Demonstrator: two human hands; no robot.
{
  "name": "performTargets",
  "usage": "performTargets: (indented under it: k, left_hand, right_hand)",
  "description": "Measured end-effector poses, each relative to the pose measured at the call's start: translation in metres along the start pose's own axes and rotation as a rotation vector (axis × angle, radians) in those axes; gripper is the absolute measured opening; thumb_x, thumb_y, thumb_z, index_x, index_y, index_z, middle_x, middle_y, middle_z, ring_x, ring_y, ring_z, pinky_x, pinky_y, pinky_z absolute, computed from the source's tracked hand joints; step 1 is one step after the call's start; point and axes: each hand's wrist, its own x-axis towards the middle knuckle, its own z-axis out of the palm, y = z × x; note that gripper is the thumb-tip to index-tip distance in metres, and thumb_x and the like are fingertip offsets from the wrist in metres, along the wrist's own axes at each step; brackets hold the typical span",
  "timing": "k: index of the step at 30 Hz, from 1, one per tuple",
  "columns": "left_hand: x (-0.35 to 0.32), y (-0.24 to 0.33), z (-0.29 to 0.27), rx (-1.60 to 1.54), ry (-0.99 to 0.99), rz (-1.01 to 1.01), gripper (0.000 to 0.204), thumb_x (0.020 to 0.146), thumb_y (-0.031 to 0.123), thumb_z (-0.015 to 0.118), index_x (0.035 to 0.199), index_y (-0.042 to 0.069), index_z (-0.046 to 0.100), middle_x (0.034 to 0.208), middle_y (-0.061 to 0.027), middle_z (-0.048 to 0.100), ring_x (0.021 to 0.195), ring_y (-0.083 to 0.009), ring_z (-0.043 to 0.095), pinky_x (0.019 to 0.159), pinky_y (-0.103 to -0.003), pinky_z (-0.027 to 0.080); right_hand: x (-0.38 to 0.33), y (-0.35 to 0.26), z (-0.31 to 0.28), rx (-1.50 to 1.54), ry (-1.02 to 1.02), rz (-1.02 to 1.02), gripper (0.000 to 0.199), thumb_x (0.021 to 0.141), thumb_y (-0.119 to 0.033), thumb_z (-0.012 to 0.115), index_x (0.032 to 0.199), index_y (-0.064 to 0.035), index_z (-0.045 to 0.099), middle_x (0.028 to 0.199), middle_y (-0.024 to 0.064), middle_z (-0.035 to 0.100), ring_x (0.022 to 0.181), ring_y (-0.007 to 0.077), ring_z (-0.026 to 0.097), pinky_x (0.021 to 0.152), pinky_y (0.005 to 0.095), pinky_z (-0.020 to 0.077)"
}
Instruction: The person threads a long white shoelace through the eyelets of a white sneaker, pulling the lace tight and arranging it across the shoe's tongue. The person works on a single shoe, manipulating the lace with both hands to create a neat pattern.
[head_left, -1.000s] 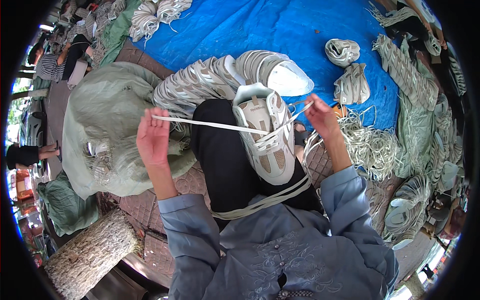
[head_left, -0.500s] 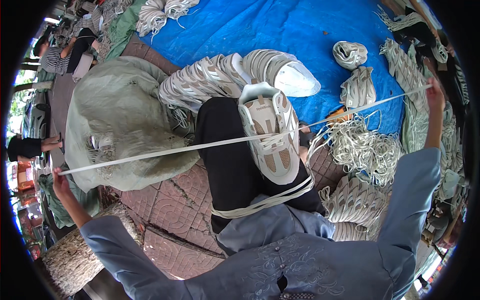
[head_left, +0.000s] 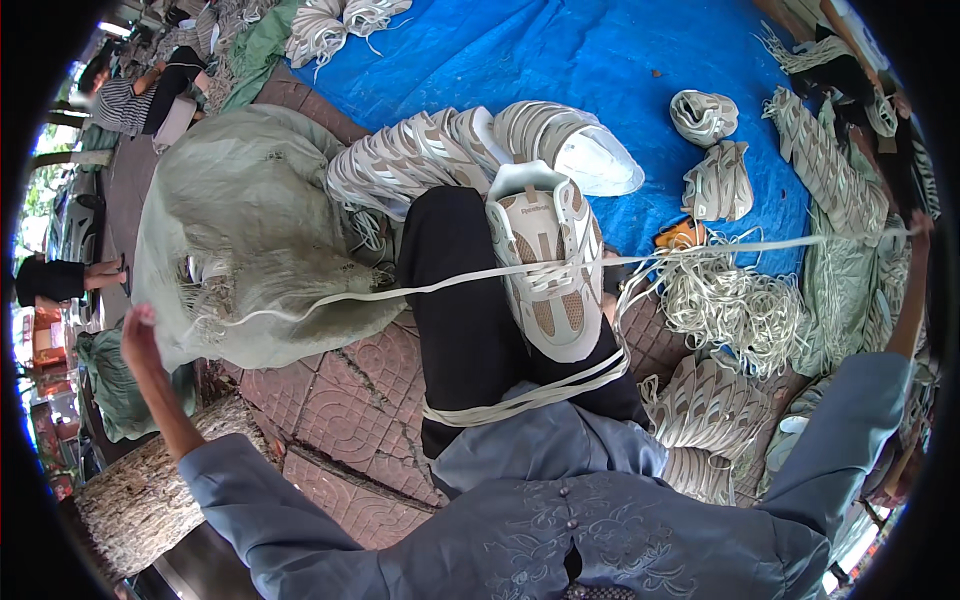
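Observation:
A white and tan sneaker [head_left: 550,265] rests on my thigh, toe toward me. One long white shoelace [head_left: 450,280] runs through its lower eyelets and out to both sides. Its right part stretches to my right hand [head_left: 920,226], whose fingers are closed on it at the far right. On the left the lace hangs wavy, its end loose over the sack. My left hand [head_left: 142,340] is lifted beside that end, apart from it, its slightly blurred fingers loosely open. More laces [head_left: 525,405] lie looped across my thighs.
A blue tarp [head_left: 480,70] spreads ahead, with rows of nested sneaker uppers [head_left: 415,155] on it. At left bulges a grey-green sack [head_left: 255,220]. A lace pile [head_left: 735,300] and more uppers [head_left: 710,405] lie at right. A log [head_left: 165,500] is lower left; another person [head_left: 130,100] sits far left.
My left hand has let go of the lace and risen slightly; that side went from taut to slack. My right hand has moved farther right, drawing the lace along.

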Motion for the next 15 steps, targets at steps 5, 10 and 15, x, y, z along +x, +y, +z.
performTargets:
  k: [5,10,15]
  left_hand:
    - [-0.198,-0.051,0.244,0.093,-0.682,0.058,0.016,0.082,0.009,0.053,0.095,0.002,0.056,0.079,-0.0094,0.061,0.073,-0.015,0.058,0.07,-0.026,0.047]
    - [-0.313,-0.047,0.351,0.468,-0.793,0.685,0.005,0.073,0.001,0.058,0.077,0.002,0.059,0.074,-0.0101,0.06,0.067,-0.0202,0.059,0.058,-0.027,0.045]
    - [-0.335,-0.066,0.361,0.435,-0.855,0.543,0.006,0.071,-0.001,0.057,0.075,0.003,0.056,0.067,-0.0128,0.056,0.059,-0.0279,0.056,0.053,-0.033,0.045]
  right_hand:
    - [-0.187,0.083,0.299,0.098,-0.7,0.18,0.021,0.079,-0.007,0.051,0.095,0.0058,0.055,0.076,0.0102,0.061,0.06,0.012,0.056,0.059,0.0235,0.0449]
    - [-0.367,0.072,0.464,-0.016,-1.163,0.366,0.005,0.071,-0.004,0.062,0.074,-0.0008,0.061,0.064,0.0062,0.06,0.051,0.0105,0.057,0.044,0.0213,0.0401]
    - [-0.407,0.069,0.492,-0.459,-1.356,-0.098,0.009,0.069,0.004,0.057,0.078,0.0014,0.061,0.068,0.0051,0.06,0.053,0.0097,0.056,0.049,0.0221,0.0435]
